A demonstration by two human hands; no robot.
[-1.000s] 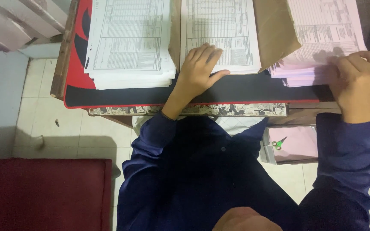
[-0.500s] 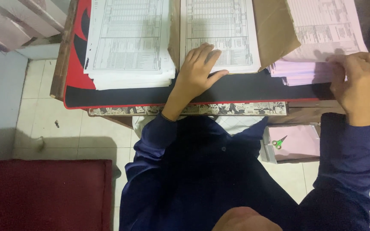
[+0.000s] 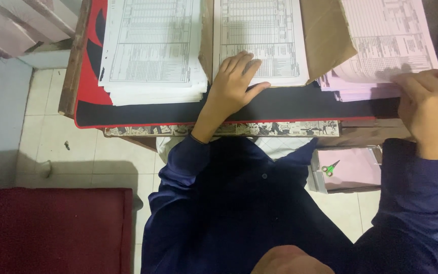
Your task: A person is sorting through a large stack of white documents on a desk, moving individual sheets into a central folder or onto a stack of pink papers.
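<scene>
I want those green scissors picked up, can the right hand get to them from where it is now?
Probably yes. The right hand rests on the pink paper stack, while the scissors lie uncovered on pink sheets in a tray below the desk edge, which it would have to clear.

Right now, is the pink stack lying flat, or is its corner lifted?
Lifted at the near corner. The right hand grips the pink stack at its lower right edge, where the top sheets stand off the sheets underneath.
</scene>
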